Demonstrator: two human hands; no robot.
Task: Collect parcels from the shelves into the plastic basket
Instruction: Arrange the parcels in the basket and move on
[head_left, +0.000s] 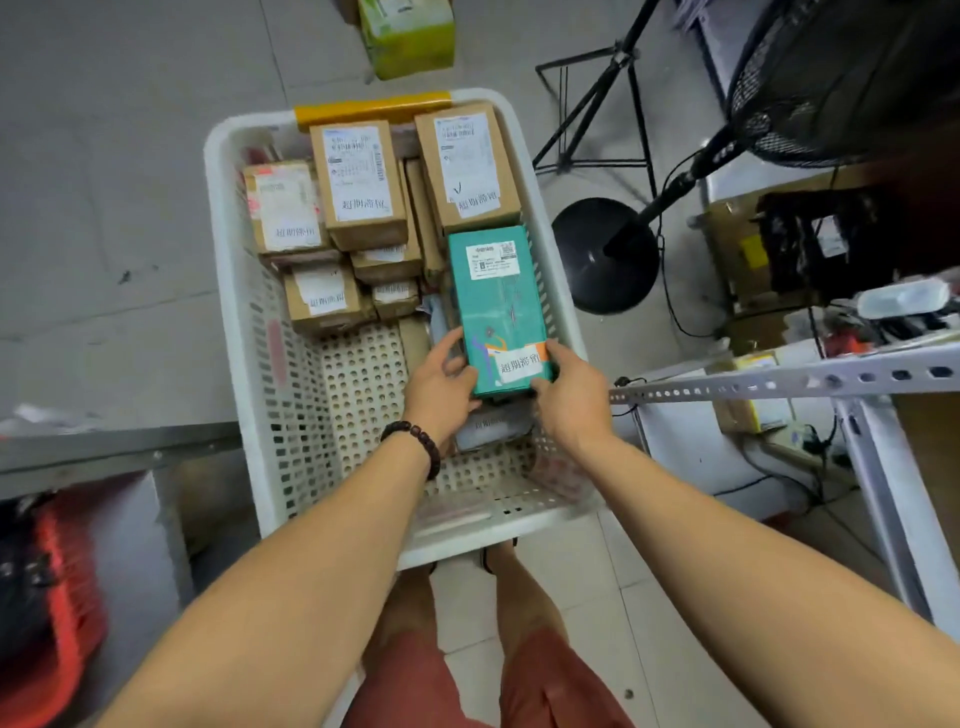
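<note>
- Teal rectangular cardboard parcel (498, 306): the left hand (441, 384) and right hand (571, 400) clasp its near end, fingers (540, 387) curled round the side edges.
- It is held low inside the white perforated plastic basket (223, 208), along the right wall, over a grey soft packet (493, 428).
- Its long axis runs away from the person, shipping label farthest, close to a brown cardboard box (467, 166).
- Let go unevenly, I'd say, and it tips off the soft packet or snags the wall.

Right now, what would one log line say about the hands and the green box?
left hand: grips green box | right hand: grips green box | green box: in white basket, right side
</note>
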